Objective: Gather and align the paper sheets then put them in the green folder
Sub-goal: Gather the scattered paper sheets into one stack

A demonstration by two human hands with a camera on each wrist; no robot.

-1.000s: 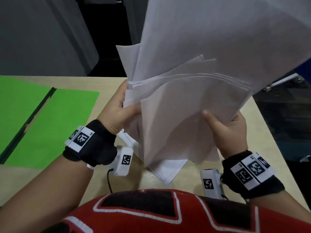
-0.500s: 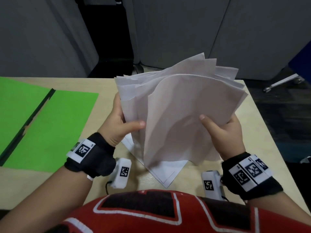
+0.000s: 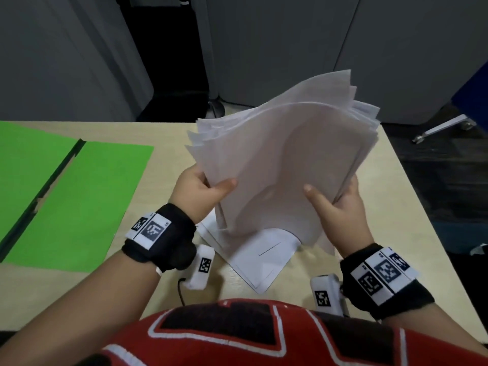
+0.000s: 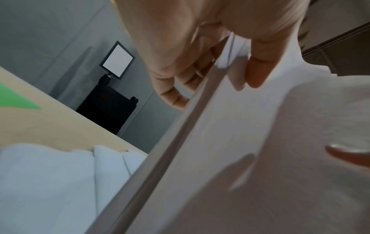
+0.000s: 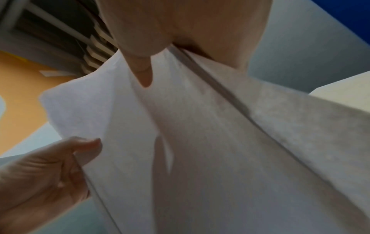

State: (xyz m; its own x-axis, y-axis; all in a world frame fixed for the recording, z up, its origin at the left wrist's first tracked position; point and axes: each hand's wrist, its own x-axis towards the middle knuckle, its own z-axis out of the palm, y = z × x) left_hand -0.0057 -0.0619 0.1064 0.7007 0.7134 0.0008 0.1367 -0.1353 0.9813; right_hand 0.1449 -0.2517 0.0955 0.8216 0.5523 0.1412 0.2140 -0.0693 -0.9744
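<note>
A stack of several white paper sheets (image 3: 280, 165) stands nearly upright on the table, its top edges fanned and uneven. My left hand (image 3: 203, 188) grips the stack's left edge, thumb on the front face. My right hand (image 3: 340, 204) grips the right edge the same way. In the left wrist view the fingers (image 4: 174, 88) curl behind the sheets (image 4: 230, 142). In the right wrist view the thumb (image 5: 144, 74) presses on the front sheet (image 5: 200, 126). A few more sheets (image 3: 261, 257) lie flat on the table under the stack. The green folder (image 3: 76, 196) lies open at the left.
The light wooden table (image 3: 158, 260) ends just right of my right hand. Beyond its far edge are grey cabinets and a dark gap. A metal chair leg (image 3: 443, 128) shows on the floor at the right. My red shirt fills the bottom of the head view.
The stack came down from in front of the camera toward the table and its sheets drew closer together. Both hands kept their grip on the side edges.
</note>
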